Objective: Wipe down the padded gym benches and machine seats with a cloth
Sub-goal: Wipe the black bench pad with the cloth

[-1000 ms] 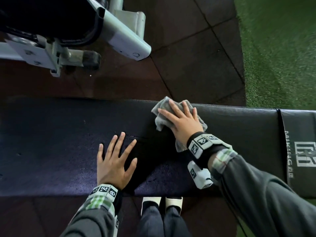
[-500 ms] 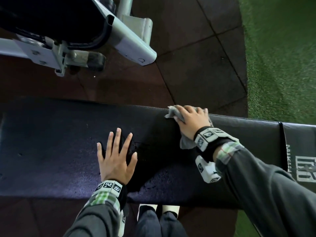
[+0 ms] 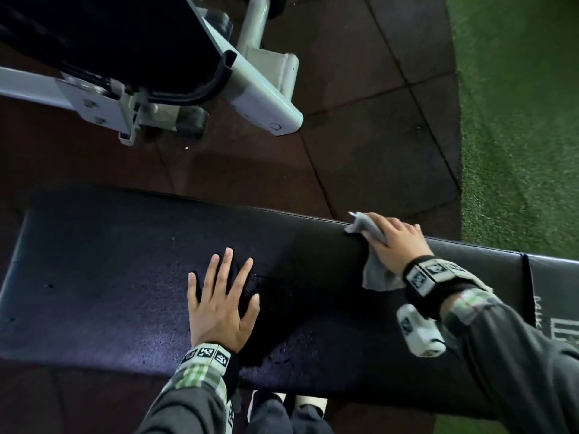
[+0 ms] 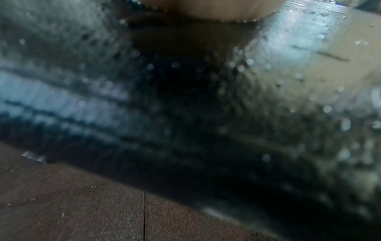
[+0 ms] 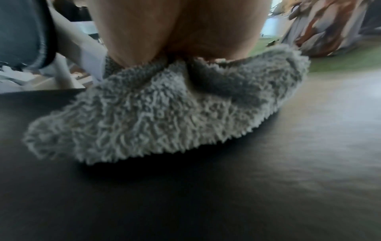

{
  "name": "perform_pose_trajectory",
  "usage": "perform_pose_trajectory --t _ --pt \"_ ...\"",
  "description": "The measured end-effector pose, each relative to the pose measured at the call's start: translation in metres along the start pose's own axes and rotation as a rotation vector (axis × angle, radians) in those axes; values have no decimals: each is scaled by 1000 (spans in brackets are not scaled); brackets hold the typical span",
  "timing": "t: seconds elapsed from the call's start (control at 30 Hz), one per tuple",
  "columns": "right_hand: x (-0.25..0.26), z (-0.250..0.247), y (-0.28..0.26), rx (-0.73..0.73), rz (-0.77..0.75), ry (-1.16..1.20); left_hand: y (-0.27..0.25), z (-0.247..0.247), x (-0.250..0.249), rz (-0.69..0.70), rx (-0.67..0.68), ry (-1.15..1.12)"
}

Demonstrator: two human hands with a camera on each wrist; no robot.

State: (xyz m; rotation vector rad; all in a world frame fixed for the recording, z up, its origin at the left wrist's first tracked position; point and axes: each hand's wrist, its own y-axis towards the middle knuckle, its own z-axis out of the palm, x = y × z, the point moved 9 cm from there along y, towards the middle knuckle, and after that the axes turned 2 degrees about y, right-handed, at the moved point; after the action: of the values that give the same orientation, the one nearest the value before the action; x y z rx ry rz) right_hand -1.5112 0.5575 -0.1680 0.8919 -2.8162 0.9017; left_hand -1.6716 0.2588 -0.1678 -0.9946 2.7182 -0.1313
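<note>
A long black padded bench (image 3: 109, 277) runs across the head view. My left hand (image 3: 222, 305) lies flat on its middle with fingers spread and holds nothing. My right hand (image 3: 399, 242) presses a grey fluffy cloth (image 3: 377, 277) onto the bench at its far edge, to the right. A corner of the cloth pokes out beyond the fingertips. In the right wrist view the cloth (image 5: 164, 114) is squashed under the heel of the right hand (image 5: 179, 27) on the bench (image 5: 206, 195). The left wrist view is blurred, showing the bench surface (image 4: 82, 91) close up.
A grey machine frame (image 3: 260, 89) with a dark pad (image 3: 109, 36) stands beyond the bench at upper left. Dark rubber floor tiles (image 3: 376, 120) lie between them, and green turf (image 3: 517, 120) is at the right. A second pad with white lettering (image 3: 551, 292) adjoins the bench's right end. My shoes (image 3: 307, 402) are below.
My right hand has slid the cloth rightward and toward the bench's far edge. The left hand has stayed flat in the same spot.
</note>
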Motion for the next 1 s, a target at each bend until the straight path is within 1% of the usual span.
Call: perform_pose_trajectory --t 0.07,0.13,0.2,0.33,0.4,0.47,0.57,0.7,0.8,0.9,0.93,1.0 --pt "-15 0 -2 10 38 -7 0 -1 -1 0 -4 -8" --pt "-7 0 0 -14 35 -97 1 0 -1 0 -5 -14" --pt "19 2 4 -25 11 -153 0 0 0 2 -3 -14" --pt "101 19 3 -22 -209 -148 -1 2 0 14 11 -2" --pt "120 27 3 10 -250 -107 0 4 1 16 21 1" --pt "116 29 4 39 -264 -64 0 4 1 17 30 3" --pt "85 20 2 14 -285 -5 0 4 2 17 27 -5" --pt "19 6 -7 -64 -164 32 0 3 1 16 8 -15" --pt "-7 8 -9 -51 -79 3 0 2 1 19 7 -17" --pt "4 7 -5 -78 -12 -43 1 1 0 13 12 -23" --pt "14 6 -4 -86 -15 -53 1 1 0 11 16 -23" --pt "46 9 -3 -71 -97 -60 0 1 0 9 21 -26"
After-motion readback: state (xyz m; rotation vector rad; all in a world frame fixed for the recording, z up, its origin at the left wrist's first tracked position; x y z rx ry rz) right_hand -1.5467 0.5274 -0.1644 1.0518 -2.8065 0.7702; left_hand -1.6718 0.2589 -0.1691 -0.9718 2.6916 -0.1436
